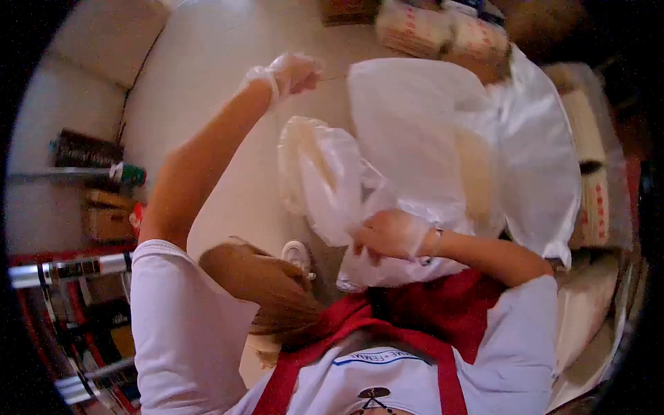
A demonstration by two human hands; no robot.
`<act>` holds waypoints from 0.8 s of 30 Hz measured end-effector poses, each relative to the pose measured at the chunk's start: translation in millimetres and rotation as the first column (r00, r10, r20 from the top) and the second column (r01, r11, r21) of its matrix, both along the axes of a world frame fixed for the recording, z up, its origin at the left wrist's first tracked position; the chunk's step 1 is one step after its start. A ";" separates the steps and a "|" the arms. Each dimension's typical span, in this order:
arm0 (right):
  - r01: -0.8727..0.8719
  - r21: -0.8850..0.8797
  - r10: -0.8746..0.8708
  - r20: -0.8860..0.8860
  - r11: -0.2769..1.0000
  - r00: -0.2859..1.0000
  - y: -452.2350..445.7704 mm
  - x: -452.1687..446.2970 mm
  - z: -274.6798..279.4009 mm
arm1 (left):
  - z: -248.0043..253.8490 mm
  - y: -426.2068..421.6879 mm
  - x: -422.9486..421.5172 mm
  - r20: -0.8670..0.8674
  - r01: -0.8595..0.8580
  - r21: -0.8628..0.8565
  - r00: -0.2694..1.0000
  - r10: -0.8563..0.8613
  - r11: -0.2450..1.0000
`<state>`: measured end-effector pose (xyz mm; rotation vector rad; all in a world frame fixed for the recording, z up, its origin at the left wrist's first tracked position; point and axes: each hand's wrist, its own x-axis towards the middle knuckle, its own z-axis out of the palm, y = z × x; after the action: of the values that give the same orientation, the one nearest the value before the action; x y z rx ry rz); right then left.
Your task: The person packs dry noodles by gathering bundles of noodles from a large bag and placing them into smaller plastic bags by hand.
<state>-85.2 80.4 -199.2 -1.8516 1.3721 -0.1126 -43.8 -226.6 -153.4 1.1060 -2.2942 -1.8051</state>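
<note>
My right hand [394, 232], in a clear plastic glove, is closed on the gathered part of a translucent plastic bag [325, 173]. Something pale yellowish shows through the bag's thin film, too blurred to name. Stretched out to the upper left over the floor, my left hand [297, 74] also wears a clear glove. Its fingers are curled together, and what they hold, if anything, cannot be made out. A large white plastic sack [422, 97] lies just beyond my right hand, with a pale tan patch on it.
Wrapped bundles with red print [415, 31] stand at the upper right, and more packs [595, 200] line the right side. On the left is a metal rack [83, 266] with dark boxes. Light floor [200, 48] stretches ahead; a white shoe [297, 256] shows below.
</note>
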 end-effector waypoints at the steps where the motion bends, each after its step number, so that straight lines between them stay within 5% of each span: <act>1: 0.071 0.159 -0.079 0.047 0.985 0.996 5.6 -0.9 5.6 | -9.3 -0.7 17.3 -0.011 -0.024 0.005 1.000 0.024 1.000; 2: 0.144 0.308 -0.173 0.070 0.941 0.982 10.8 -2.0 11.0 | -21.8 1.9 33.4 0.158 -0.109 -0.004 0.981 0.108 0.994; 3: 0.050 0.151 -0.052 0.008 0.987 0.999 16.0 -0.8 12.2 | -37.3 5.8 45.3 0.322 -0.182 -0.019 0.930 0.179 0.983; 5: -0.060 0.034 0.063 -0.082 0.998 0.995 -9.6 -3.3 11.8 | -111.1 -26.1 65.7 0.340 -0.007 0.136 0.940 -0.040 0.991; 7: -0.099 0.025 0.098 0.036 0.995 0.994 -18.5 -5.5 14.7 | -111.5 7.8 67.7 0.415 -0.089 0.221 0.910 -0.011 0.971; 8: -0.158 0.039 0.161 -0.078 0.987 0.984 -25.4 -10.3 25.8 | -117.9 20.0 69.5 0.402 -0.079 0.241 0.915 -0.025 0.967; 12: 0.055 -0.247 -0.183 -0.531 0.967 0.827 -80.5 -46.3 34.5 | -159.8 28.4 71.8 0.305 0.022 0.289 0.946 -0.114 0.957; 14: 0.248 -0.301 -0.382 -0.562 0.921 0.734 -150.8 -26.1 73.2 | -179.0 23.8 75.3 0.156 0.134 0.348 0.968 -0.198 0.928; 15: 0.502 -0.178 -0.527 -0.418 0.847 0.740 -181.8 -15.0 72.8 | -180.0 21.7 76.4 0.097 0.167 0.359 0.972 -0.215 0.918; 17: 0.340 0.005 -0.282 -0.548 0.940 0.788 -217.9 -3.3 29.8 | -177.7 17.4 81.0 -0.004 0.218 0.364 0.973 -0.232 0.906; 20: 0.112 0.084 -0.068 -0.407 0.990 0.911 -226.0 -8.9 -67.8 | -175.3 12.2 88.3 -0.096 0.269 0.311 0.963 -0.251 0.912; 22: -0.005 0.051 0.035 -0.615 0.999 0.788 -221.2 -17.7 -104.4 | -179.6 11.0 91.3 -0.103 0.265 0.243 0.963 -0.247 0.933; 24: -0.003 0.107 0.078 -0.710 0.994 0.700 -214.9 -21.8 -94.6 | -184.7 12.9 98.5 0.080 0.080 0.173 0.992 -0.095 0.982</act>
<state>-107.0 -134.5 -293.8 -1.9156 1.7982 0.7772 54.7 -213.7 -338.1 1.1457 -2.3074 -2.0582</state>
